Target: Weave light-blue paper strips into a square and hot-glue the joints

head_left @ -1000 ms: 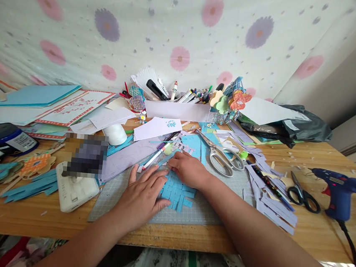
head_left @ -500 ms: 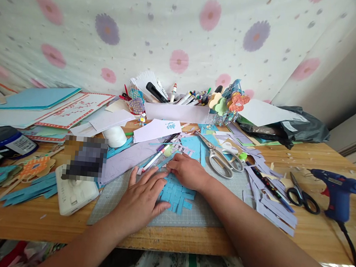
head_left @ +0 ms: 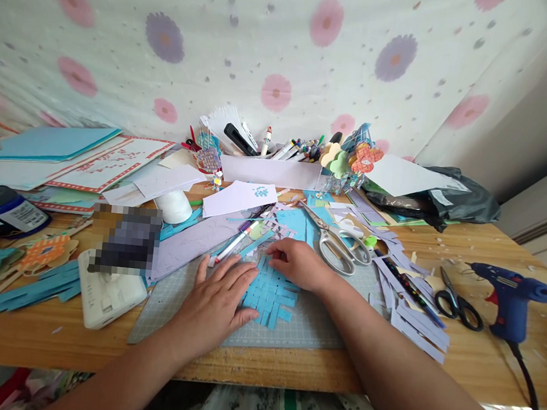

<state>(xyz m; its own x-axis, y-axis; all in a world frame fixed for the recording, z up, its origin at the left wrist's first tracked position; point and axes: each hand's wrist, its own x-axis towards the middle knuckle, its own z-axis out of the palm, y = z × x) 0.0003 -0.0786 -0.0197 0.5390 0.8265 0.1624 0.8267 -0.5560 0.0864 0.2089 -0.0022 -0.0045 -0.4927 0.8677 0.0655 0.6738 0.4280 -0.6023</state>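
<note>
A mat of woven blue paper strips (head_left: 271, 301) lies on the grey cutting mat (head_left: 166, 311) in front of me. My left hand (head_left: 216, 299) rests flat over its left side, fingers spread and thumb along the near left edge. At the far edge, my right hand (head_left: 299, 264) has its fingers curled and pinched together on a blue strip of the weave; the fingertips partly hide the grip. Just beyond the hands lie a loose blue strip (head_left: 256, 243) and a white marker (head_left: 238, 243). Large silver scissors (head_left: 335, 243) lie beyond my right hand.
Black-handled scissors (head_left: 457, 303) and a blue glue gun (head_left: 511, 299) are on the right, beside lilac paper strips (head_left: 418, 332). A white charger block (head_left: 107, 295) and cut blue strips (head_left: 38, 289) lie left. A pen holder (head_left: 276, 173) stands at the back.
My right hand has lifted slightly and shifted a little right at the weave's far edge, uncovering more of it. The left hand stays flat in place. The view has turned slightly.
</note>
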